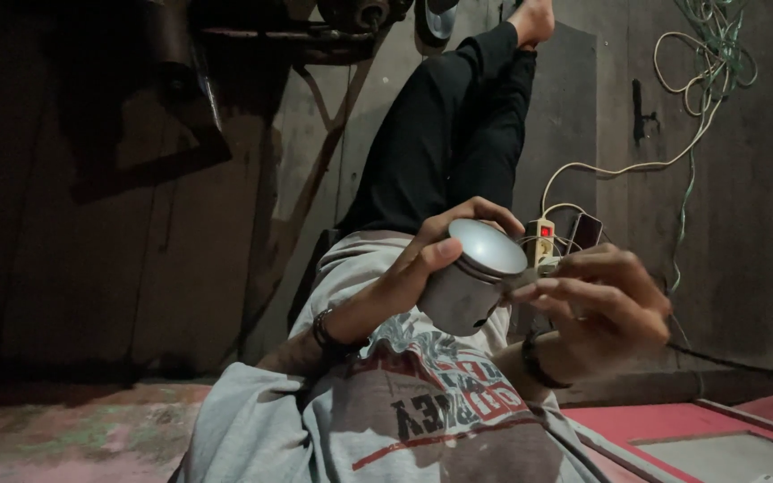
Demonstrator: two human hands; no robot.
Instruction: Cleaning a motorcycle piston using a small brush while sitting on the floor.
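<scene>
Grey metal piston [474, 279] held up over the lap, both hands on it.

I see the left hand [422, 259] curled around the piston's side, thumb pressed near the domed top, fingers wrapped behind; grip closed on it. Right hand [597, 300] sits just beside the crown edge, fingers pinched together on something small and thin against the piston, can't tell what. Piston is tilted, top facing right, hollow skirt toward the grey shirt [386, 411]; inside of the skirt hidden, can't tell contents. Behind it, a white power strip [543, 240] with a red lit switch on the floor, cables [700, 98] looping beyond.
</scene>
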